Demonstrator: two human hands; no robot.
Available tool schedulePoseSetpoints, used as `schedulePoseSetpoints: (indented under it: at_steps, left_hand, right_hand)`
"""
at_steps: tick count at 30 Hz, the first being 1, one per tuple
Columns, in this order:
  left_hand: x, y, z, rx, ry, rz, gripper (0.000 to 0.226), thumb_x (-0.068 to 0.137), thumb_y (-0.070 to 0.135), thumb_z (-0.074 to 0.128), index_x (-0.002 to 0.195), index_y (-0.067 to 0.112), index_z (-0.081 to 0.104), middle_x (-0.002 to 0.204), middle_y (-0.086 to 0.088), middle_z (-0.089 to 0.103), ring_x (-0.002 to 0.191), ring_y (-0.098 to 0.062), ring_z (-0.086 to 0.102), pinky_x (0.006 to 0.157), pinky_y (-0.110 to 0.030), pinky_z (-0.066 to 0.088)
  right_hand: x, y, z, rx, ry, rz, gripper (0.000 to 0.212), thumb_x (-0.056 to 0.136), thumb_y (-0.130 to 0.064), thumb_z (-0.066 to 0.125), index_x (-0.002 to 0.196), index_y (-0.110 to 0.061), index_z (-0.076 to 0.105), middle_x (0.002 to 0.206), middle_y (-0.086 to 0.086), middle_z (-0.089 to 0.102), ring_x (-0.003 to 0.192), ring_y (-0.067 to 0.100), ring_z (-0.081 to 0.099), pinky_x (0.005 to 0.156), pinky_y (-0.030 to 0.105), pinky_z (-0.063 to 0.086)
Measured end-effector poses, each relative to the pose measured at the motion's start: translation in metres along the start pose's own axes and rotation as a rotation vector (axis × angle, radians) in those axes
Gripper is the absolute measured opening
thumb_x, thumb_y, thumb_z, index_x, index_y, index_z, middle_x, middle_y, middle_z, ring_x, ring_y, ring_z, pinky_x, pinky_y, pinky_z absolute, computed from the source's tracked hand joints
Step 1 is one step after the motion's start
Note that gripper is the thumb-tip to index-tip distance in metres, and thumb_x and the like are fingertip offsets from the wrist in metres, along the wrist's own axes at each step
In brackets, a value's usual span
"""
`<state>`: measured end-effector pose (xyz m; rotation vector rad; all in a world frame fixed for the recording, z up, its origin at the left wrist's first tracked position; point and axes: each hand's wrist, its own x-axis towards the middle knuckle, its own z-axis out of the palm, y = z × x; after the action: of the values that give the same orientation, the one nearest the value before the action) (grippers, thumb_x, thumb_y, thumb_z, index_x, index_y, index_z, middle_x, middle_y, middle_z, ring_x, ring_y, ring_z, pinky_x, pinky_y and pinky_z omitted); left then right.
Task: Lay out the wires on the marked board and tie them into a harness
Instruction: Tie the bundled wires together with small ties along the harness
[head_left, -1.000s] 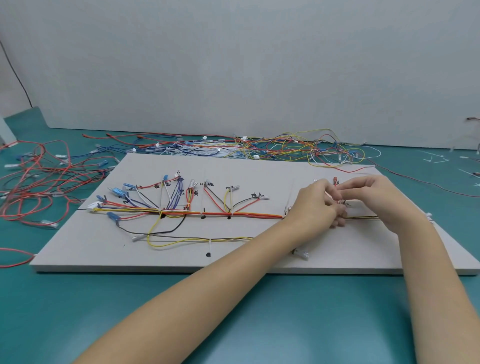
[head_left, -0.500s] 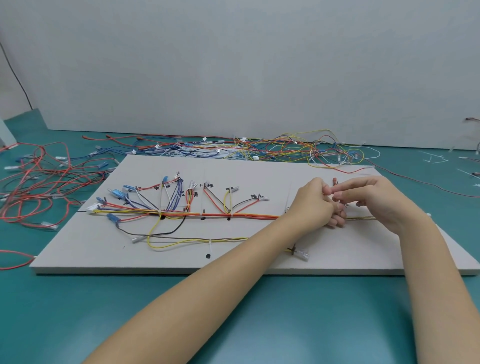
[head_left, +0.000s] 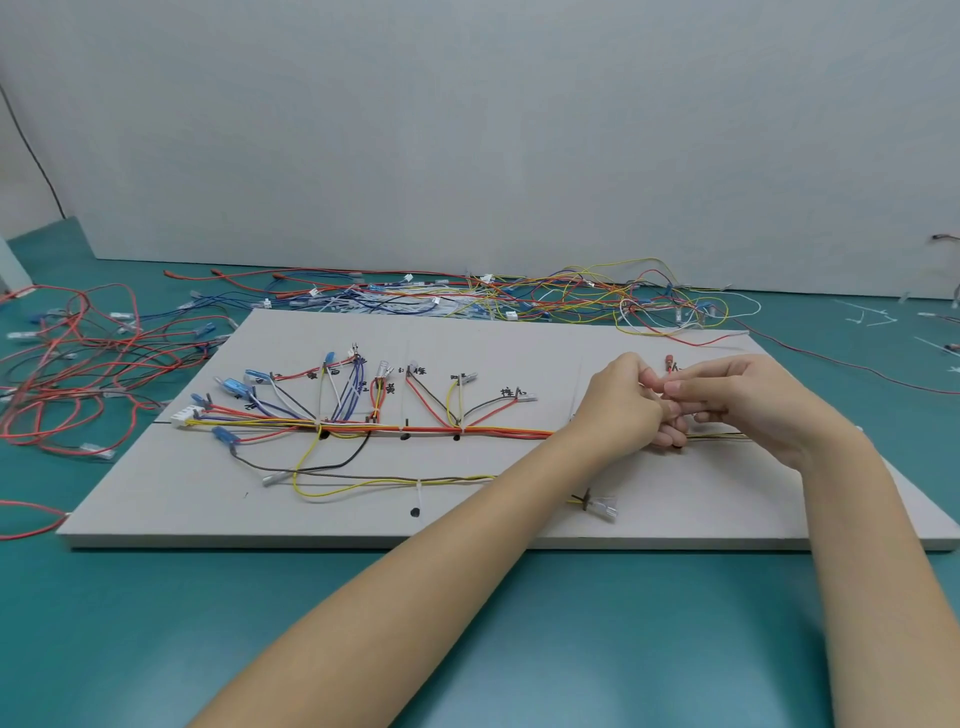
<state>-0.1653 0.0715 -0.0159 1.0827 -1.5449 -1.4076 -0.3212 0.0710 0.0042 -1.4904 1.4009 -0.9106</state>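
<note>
Head view: the marked board (head_left: 519, 332) lies centre frame, with the wire trunk (head_left: 467, 430) laid across it and tied at several points left of centre. The left hand (head_left: 621, 402) and right hand (head_left: 737, 400) meet at right centre, fingers curled, pinching the trunk. Judgement: right portion untied; loose wires (head_left: 571, 296) remain at upper centre.

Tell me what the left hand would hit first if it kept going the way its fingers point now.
Almost at once the right hand: the left hand points rightward and their fingertips already meet over the wire bundle. Depth between them is hard to judge.
</note>
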Motion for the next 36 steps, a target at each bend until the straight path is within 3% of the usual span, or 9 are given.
schedulePoseSetpoints:
  at_steps: [6, 15, 19, 27, 36]
  left_hand:
    - [-0.0010, 0.0005, 0.0002, -0.004, -0.007, -0.002, 0.029, 0.094, -0.007, 0.053, 0.089, 0.014, 0.033, 0.073, -0.015, 0.061, 0.058, -0.027, 0.061, 0.065, -0.038, 0.056]
    - [0.0004, 0.0001, -0.0003, -0.031, -0.026, -0.036, 0.030, 0.093, -0.008, 0.051, 0.086, 0.014, 0.033, 0.069, -0.014, 0.060, 0.052, -0.024, 0.061, 0.053, -0.029, 0.055]
    - [0.0014, 0.0010, -0.0006, -0.030, -0.024, -0.043, 0.031, 0.093, -0.009, 0.051, 0.085, 0.015, 0.033, 0.067, -0.013, 0.060, 0.044, -0.018, 0.060, 0.049, -0.025, 0.054]
    - [-0.0006, 0.0006, -0.0011, -0.031, -0.033, -0.028, 0.031, 0.093, -0.008, 0.051, 0.083, 0.015, 0.034, 0.068, -0.013, 0.060, 0.048, -0.020, 0.061, 0.051, -0.026, 0.055]
    - [-0.0017, 0.0022, -0.0014, -0.014, -0.036, -0.021, 0.032, 0.094, -0.008, 0.050, 0.081, 0.016, 0.033, 0.070, -0.014, 0.060, 0.049, -0.021, 0.060, 0.054, -0.027, 0.055]
  right_hand:
    - [-0.0008, -0.0001, -0.0014, -0.003, -0.020, -0.009, 0.013, 0.081, -0.004, 0.071, 0.084, -0.014, 0.080, 0.079, 0.014, 0.074, 0.067, 0.014, 0.069, 0.057, 0.014, 0.049]
    - [0.0031, 0.0043, -0.0024, 0.034, 0.083, 0.005, 0.011, 0.083, -0.005, 0.070, 0.092, -0.007, 0.076, 0.078, 0.009, 0.074, 0.069, 0.011, 0.069, 0.068, 0.023, 0.047]
    - [0.0012, 0.0025, -0.0021, 0.023, 0.030, 0.009, 0.011, 0.082, -0.005, 0.071, 0.090, -0.007, 0.077, 0.077, 0.013, 0.073, 0.067, 0.014, 0.067, 0.059, 0.016, 0.048]
    - [0.0009, 0.0014, -0.0019, 0.019, 0.012, 0.014, 0.010, 0.080, -0.006, 0.072, 0.085, -0.011, 0.079, 0.079, 0.016, 0.073, 0.067, 0.016, 0.067, 0.062, 0.019, 0.047]
    - [-0.0001, 0.0005, -0.0014, 0.018, -0.021, 0.004, 0.013, 0.076, -0.010, 0.074, 0.085, -0.017, 0.080, 0.079, 0.014, 0.074, 0.065, 0.013, 0.066, 0.058, 0.015, 0.050]
